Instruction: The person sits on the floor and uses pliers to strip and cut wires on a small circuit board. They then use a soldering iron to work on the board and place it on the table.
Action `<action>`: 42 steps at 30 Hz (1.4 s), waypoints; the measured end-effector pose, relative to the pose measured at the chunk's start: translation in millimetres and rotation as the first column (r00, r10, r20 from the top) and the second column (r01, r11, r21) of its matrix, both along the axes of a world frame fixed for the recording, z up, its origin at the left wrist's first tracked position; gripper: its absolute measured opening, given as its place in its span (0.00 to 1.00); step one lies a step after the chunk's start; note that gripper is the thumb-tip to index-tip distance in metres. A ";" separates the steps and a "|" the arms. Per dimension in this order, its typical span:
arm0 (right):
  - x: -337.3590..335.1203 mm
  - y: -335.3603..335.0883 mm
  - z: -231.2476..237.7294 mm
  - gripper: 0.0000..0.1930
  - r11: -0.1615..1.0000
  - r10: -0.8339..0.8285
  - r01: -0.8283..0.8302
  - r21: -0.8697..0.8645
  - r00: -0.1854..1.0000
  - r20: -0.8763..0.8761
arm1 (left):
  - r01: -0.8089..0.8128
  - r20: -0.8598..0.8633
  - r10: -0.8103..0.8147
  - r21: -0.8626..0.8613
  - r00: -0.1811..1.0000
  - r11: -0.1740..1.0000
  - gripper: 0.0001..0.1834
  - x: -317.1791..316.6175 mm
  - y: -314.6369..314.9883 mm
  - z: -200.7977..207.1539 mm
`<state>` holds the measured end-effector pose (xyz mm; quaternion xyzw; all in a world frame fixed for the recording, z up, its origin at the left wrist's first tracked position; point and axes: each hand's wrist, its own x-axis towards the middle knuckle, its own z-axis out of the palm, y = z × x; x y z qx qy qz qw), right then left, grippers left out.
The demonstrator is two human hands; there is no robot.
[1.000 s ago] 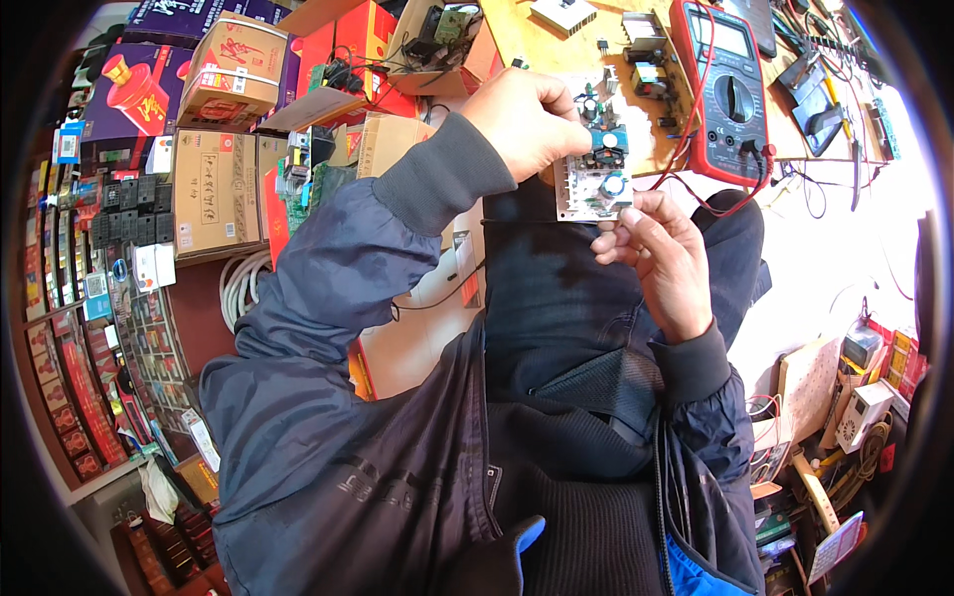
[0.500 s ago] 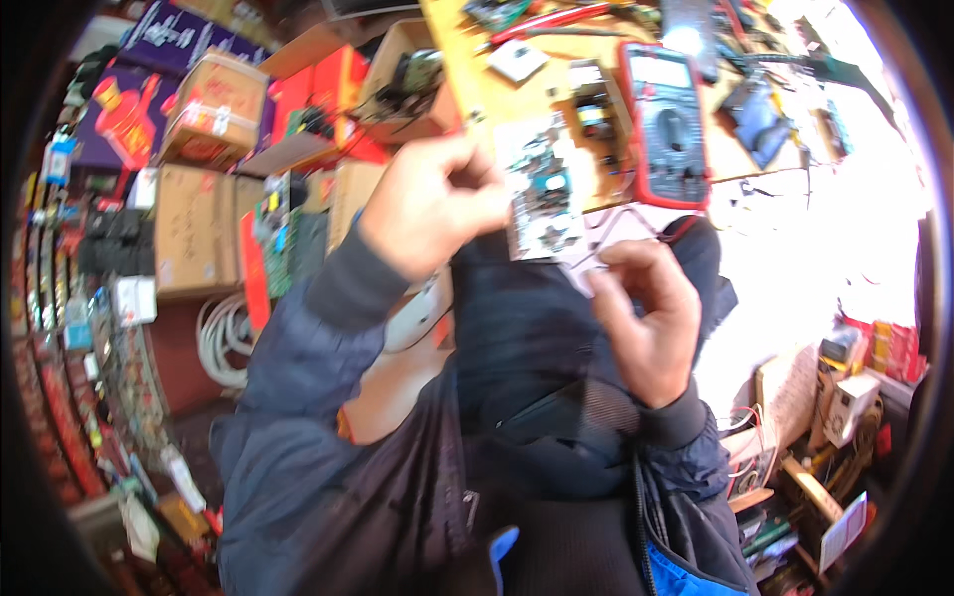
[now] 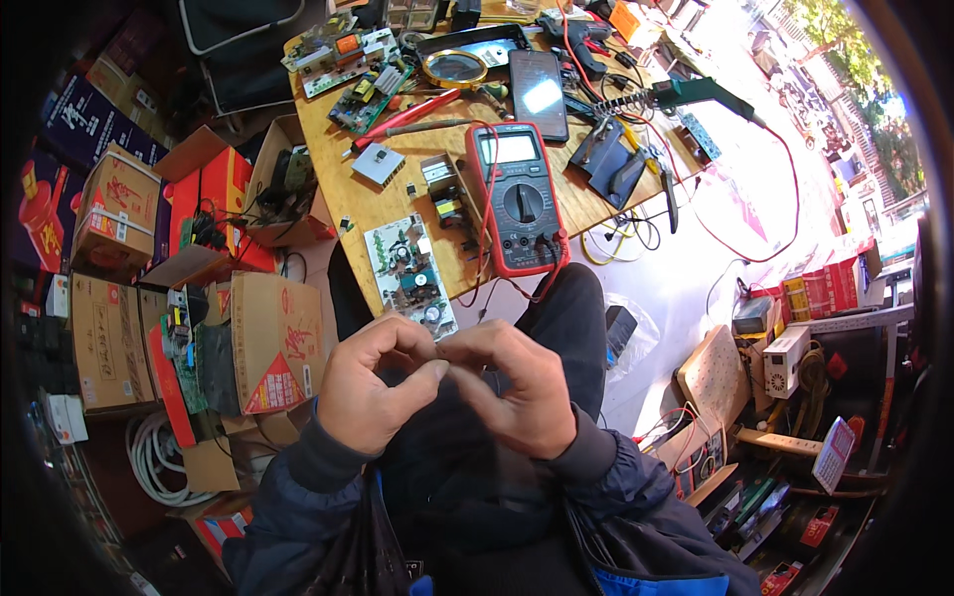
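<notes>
My left hand (image 3: 373,389) and my right hand (image 3: 514,394) are held together over my lap, fingers curled and fingertips meeting in a pinch. Nothing shows between the fingertips; anything tiny there is hidden. Just beyond the hands, a white circuit board (image 3: 409,274) with small parts on it lies flat at the near edge of the wooden table (image 3: 348,204). To the board's right is a red multimeter (image 3: 517,199), its red and black leads trailing over the table edge toward my knee.
The table also holds more circuit boards (image 3: 348,62), a magnifying glass (image 3: 455,68), a phone (image 3: 540,94), a soldering iron (image 3: 696,94) and hand tools. Cardboard boxes (image 3: 273,343) and coiled cable (image 3: 154,457) crowd the left. Boxes and gadgets stand on the floor at right.
The circuit board that both hands held up now lies on the table's near edge. Both hands have dropped toward my lap and joined fingertip to fingertip.
</notes>
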<state>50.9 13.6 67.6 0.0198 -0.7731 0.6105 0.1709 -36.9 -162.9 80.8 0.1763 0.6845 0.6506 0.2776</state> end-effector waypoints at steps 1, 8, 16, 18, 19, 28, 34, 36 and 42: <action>0.0 0.6 0.0 0.16 1.000 -0.001 0.001 -0.022 1.000 0.024 | -0.034 0.026 0.033 0.039 0.999 0.999 0.05 1.9 -2.5 -1.9; 0.9 12.4 -3.9 0.08 0.911 -0.079 0.122 -0.394 0.989 0.124 | -0.344 0.264 0.316 0.063 0.911 0.937 0.12 2.4 -37.5 -46.6; 0.0 7.8 -5.2 0.05 0.825 -0.003 0.102 -0.556 0.984 0.176 | -0.462 0.864 -0.147 0.393 0.481 0.796 0.44 15.4 -19.1 -95.1; 0.1 5.7 -5.6 0.06 0.826 0.001 0.094 -0.556 0.986 0.169 | -0.499 0.863 -0.259 0.470 0.434 0.728 0.49 14.0 -6.3 -100.2; 0.6 5.1 -6.1 0.06 0.823 0.001 0.093 -0.560 0.986 0.164 | -0.518 0.848 -0.328 0.517 0.416 0.681 0.51 13.8 0.3 -103.0; 6.4 7.1 -11.9 0.06 0.828 0.001 0.099 -0.552 0.984 0.178 | -0.521 0.685 -0.454 0.728 0.570 0.445 0.47 11.8 30.9 -128.3; 5.0 7.4 -18.1 0.07 0.830 0.010 0.094 -0.549 0.983 0.184 | -0.540 0.713 -0.438 0.701 0.548 0.465 0.53 12.3 29.8 -131.6; 5.1 8.3 -19.1 0.07 0.826 0.017 0.087 -0.556 0.984 0.179 | -0.540 0.727 -0.399 0.684 0.559 0.491 0.56 12.3 29.9 -132.6; 5.3 7.6 -20.7 0.06 0.802 0.030 0.076 -0.593 0.986 0.166 | -0.455 0.672 -0.357 0.719 0.649 0.526 0.59 13.6 30.4 -134.5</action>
